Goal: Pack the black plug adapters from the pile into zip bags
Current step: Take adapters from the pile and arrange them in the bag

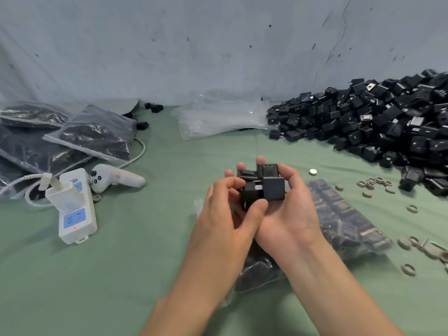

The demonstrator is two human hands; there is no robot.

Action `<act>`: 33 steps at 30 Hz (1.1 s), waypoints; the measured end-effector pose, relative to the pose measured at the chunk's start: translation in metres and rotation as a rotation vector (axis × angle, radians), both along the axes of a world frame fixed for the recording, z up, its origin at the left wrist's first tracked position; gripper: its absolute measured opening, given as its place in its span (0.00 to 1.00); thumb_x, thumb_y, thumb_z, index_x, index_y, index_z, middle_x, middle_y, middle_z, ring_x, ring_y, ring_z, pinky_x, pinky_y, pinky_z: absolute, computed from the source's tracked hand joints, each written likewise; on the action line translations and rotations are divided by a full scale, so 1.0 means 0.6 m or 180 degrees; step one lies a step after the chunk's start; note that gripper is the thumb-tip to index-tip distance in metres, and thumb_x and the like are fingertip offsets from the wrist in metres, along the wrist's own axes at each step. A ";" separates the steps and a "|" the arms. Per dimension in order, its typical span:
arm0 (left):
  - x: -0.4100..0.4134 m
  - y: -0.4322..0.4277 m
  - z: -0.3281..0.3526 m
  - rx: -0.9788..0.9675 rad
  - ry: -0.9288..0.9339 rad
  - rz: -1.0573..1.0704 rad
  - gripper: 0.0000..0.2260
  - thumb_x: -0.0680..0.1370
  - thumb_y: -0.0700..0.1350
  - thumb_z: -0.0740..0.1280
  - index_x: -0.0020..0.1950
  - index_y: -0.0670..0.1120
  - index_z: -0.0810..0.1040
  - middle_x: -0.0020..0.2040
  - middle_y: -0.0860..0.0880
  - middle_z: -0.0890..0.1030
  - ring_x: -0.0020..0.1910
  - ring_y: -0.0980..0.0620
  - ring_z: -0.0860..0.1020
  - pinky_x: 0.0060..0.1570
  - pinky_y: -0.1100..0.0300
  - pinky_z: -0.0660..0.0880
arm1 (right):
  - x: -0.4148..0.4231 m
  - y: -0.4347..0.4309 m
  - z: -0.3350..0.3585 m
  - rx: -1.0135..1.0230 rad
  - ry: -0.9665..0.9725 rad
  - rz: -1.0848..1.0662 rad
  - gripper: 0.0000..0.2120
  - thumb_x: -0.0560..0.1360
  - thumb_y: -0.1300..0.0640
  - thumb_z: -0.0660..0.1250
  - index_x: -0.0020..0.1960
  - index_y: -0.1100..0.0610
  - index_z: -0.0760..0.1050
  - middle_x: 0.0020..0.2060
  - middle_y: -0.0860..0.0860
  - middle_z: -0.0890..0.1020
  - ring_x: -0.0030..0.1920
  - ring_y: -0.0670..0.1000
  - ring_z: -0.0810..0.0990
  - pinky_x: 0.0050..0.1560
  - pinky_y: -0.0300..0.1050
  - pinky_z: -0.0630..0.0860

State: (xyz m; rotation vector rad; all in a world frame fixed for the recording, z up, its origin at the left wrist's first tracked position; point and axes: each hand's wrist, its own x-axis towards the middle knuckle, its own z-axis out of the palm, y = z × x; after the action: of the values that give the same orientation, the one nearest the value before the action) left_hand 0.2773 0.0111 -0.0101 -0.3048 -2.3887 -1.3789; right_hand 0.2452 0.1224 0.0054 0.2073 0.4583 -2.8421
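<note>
Over the front middle of the table (135,275), two hands hold a little bunch of black plug adapters (274,189). The right hand (291,221) is cupped with its palm up, and its curled fingers wrap round the far side of the bunch. The left hand (225,214) pinches one block in the bunch between thumb and fingers. It looks like the step of lining up a handful so it can go into a bag. Right under the hands lies a zip bag (344,214) with adapters already in it. Its near end is hidden by the arms, so I cannot tell if its mouth is open. The next move likely needs the bunch kept tight and square, then slid into that bag without any block slipping out. At the far right corner sits the pile (375,117), well apart from the hands. At the left edge lie full bags (97,137), and at the far edge lie empty clear bags (218,117).
</note>
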 end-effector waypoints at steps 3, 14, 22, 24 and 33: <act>-0.004 -0.002 0.000 0.0286 0.0015 0.0017 0.11 0.76 0.56 0.69 0.54 0.63 0.69 0.52 0.66 0.76 0.44 0.62 0.77 0.42 0.69 0.71 | 0.001 0.000 0.001 -0.0010 0.0028 -0.0014 0.13 0.78 0.49 0.62 0.56 0.54 0.78 0.53 0.59 0.82 0.61 0.62 0.80 0.56 0.59 0.78; -0.022 -0.129 0.002 0.2489 -0.0712 0.1141 0.07 0.81 0.44 0.61 0.51 0.53 0.78 0.48 0.47 0.82 0.36 0.53 0.79 0.38 0.59 0.76 | -0.013 0.078 0.040 -0.0199 -0.0239 -0.0857 0.11 0.74 0.52 0.71 0.51 0.58 0.80 0.54 0.63 0.81 0.48 0.63 0.83 0.44 0.51 0.83; -0.028 -0.150 -0.027 0.2807 -0.1894 0.0825 0.09 0.82 0.41 0.63 0.55 0.35 0.77 0.47 0.40 0.80 0.35 0.47 0.81 0.28 0.58 0.80 | -0.022 0.134 0.034 0.0123 -0.0530 -0.1140 0.07 0.72 0.50 0.73 0.47 0.53 0.79 0.43 0.53 0.80 0.39 0.50 0.80 0.25 0.35 0.70; -0.025 -0.150 -0.032 0.2603 -0.1980 0.0724 0.09 0.81 0.41 0.65 0.55 0.35 0.78 0.48 0.41 0.80 0.38 0.47 0.80 0.29 0.58 0.79 | -0.024 0.140 0.033 0.0231 -0.0516 -0.1132 0.07 0.72 0.50 0.72 0.46 0.52 0.79 0.41 0.52 0.80 0.37 0.49 0.79 0.24 0.34 0.68; -0.020 -0.134 -0.034 0.2129 -0.2279 0.0298 0.10 0.80 0.44 0.67 0.56 0.39 0.80 0.42 0.46 0.83 0.34 0.53 0.80 0.29 0.60 0.78 | -0.023 0.144 0.027 0.0405 -0.0508 -0.1076 0.05 0.73 0.51 0.70 0.45 0.51 0.75 0.39 0.50 0.78 0.33 0.48 0.75 0.22 0.34 0.64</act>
State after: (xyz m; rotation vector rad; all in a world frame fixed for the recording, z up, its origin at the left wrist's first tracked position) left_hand 0.2655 -0.0692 -0.0305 0.5585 -2.1653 -2.4115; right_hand 0.2316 0.2089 0.0214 0.5828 0.6222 -3.0886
